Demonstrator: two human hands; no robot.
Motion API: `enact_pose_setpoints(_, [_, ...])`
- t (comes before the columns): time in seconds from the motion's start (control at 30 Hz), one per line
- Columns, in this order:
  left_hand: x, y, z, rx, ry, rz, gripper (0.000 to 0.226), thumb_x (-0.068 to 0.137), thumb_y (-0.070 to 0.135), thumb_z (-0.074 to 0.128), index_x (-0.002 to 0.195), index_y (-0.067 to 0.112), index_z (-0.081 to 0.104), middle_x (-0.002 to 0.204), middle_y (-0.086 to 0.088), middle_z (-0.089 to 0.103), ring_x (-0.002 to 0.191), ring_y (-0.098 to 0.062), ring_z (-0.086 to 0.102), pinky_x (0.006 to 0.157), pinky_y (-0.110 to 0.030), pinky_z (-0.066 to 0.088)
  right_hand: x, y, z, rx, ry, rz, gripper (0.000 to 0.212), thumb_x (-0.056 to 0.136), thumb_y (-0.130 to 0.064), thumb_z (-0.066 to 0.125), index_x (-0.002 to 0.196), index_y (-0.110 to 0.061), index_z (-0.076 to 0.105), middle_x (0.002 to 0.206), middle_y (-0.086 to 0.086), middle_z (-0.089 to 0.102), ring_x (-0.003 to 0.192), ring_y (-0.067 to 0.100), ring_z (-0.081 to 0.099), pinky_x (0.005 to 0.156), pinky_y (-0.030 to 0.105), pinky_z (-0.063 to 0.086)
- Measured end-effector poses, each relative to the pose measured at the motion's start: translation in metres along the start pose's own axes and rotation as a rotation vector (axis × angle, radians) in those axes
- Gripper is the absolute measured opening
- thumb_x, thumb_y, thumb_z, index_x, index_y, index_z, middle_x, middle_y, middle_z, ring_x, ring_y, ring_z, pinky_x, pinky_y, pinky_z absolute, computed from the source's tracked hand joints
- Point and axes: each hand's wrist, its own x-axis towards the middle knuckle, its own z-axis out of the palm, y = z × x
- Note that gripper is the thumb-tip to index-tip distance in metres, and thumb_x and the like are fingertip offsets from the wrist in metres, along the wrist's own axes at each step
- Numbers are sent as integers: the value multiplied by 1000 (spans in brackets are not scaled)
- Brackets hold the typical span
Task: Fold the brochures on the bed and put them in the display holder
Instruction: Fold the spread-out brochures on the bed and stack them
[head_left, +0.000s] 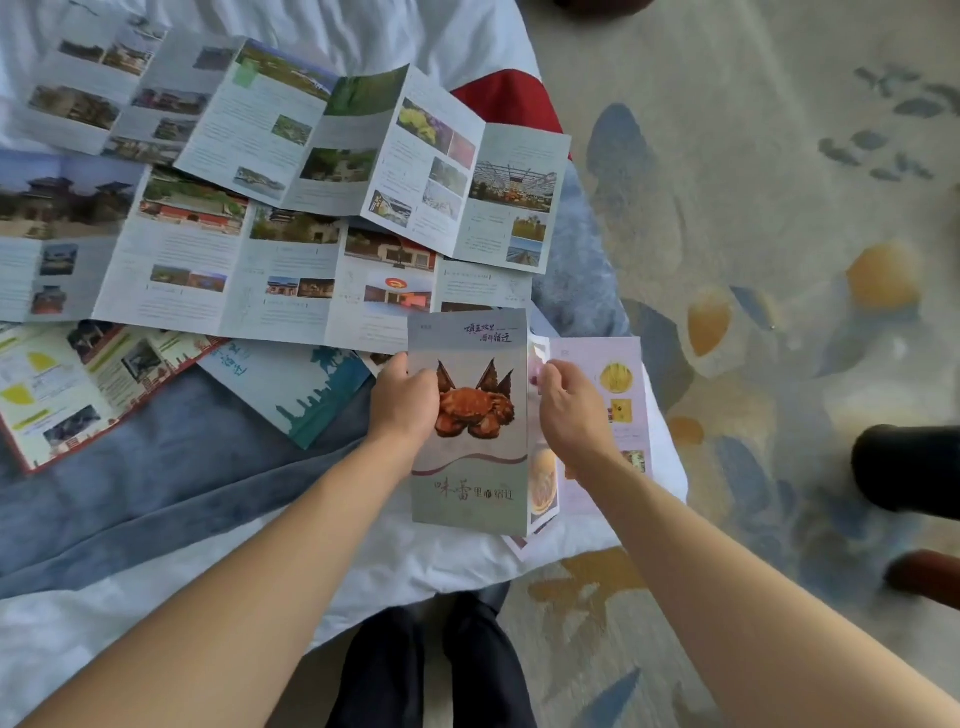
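**Inspector:** Grey paper, glossy: the crab-cover brochure (470, 423) is the item in hand. Its cover panel is closed over the leaf beneath, long axis running straight away from the person, at the near right corner of the bed (156, 613).

**Assistant:** And the hands?

**Inspector:** The left hand (404, 402) grips the cover's left edge about a third of the way down, thumb on the face beside the crab picture, the other fingers curled behind and out of sight. The right hand (571, 410) sits just beyond the cover's right edge, fingers curled and pinching the pink inner panel (623, 374), which spreads outward to the right of those fingertips, unfolded.

**Assistant:** So the fold line?

**Inspector:** It lies between the two hands, along the cover's right edge, parallel to the long axis. The loose panel lies wholly on the right hand's side, so I judge that hand the one to carry it leftward over or under the cover, the left serving as anchor.

**Assistant:** Remaining stock?

**Inspector:** Beyond and left of the left fingers, well apart from them: a long scenery brochure (311, 135), a second temple-photo brochure (208, 249), a red-bordered one (67, 384) and a blue skyline one (306, 387), all lying open or loose on the bedding. None folded.

**Assistant:** The display holder?

**Inspector:** Not in view. Task judged early; one brochure partly folded.
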Motion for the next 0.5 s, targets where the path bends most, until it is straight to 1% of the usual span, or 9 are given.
enact_pose_setpoints(0.07, [1,4,-1,35,8,17,26,91,15,44,110,20,61,103,0,66,94,-19,60,74,-33,47,1,-7,4,36,-39,-29,30,100,-32,34,91,-17,58,91,0,65,83,19,58,71,34,44])
enact_pose_setpoints(0.13, [2,4,0,78,22,38,23,92,16,46,109,21,60,98,2,65,89,-16,60,66,-29,44,-1,-15,7,63,-65,-49,34,100,-33,31,85,-17,57,87,0,64,81,21,57,68,34,43])
enact_pose_setpoints(0.17, [2,4,1,101,37,49,20,93,17,47,108,21,59,95,3,64,86,-14,59,62,-28,41,-2,-18,9,77,-75,-57,39,100,-36,29,87,-16,59,88,0,65,83,22,58,71,35,45])
enact_pose_setpoints(0.23, [3,3,4,133,71,59,14,94,19,51,106,20,58,91,6,62,83,-12,58,59,-26,39,-4,-22,10,109,-106,-54,52,97,-49,23,93,-15,62,97,2,68,92,24,62,84,43,52])
enact_pose_setpoints(0.3, [3,2,7,151,86,68,12,94,19,53,105,19,57,90,7,62,81,-10,57,58,-24,39,-6,-23,9,177,-127,-18,64,89,-64,19,97,-21,65,103,2,71,98,25,66,91,52,52])
enact_pose_setpoints(0.33, [3,2,10,165,89,74,12,94,19,53,106,19,56,90,7,61,81,-10,57,57,-22,39,-6,-21,7,215,-127,-3,66,87,-69,19,98,-24,66,104,0,72,99,24,67,92,52,53])
enact_pose_setpoints(0.4, [2,1,17,202,89,95,11,94,17,54,105,19,55,90,7,60,79,-11,56,56,-20,38,-6,-15,2,211,-79,11,70,85,-76,20,104,-27,67,104,-1,73,97,21,69,91,50,53])
enact_pose_setpoints(0.47, [1,0,26,229,79,110,10,94,17,55,104,19,55,90,6,60,81,-14,56,56,-20,38,-5,-5,-5,70,63,0,74,82,-81,22,106,-27,66,93,-7,72,87,15,69,82,41,52])
enact_pose_setpoints(0.5, [0,-1,31,233,69,107,10,94,17,55,103,19,55,91,6,60,82,-15,57,57,-20,39,-4,0,-9,-5,149,2,70,81,-81,25,106,-29,65,86,-11,70,81,10,66,75,36,49])
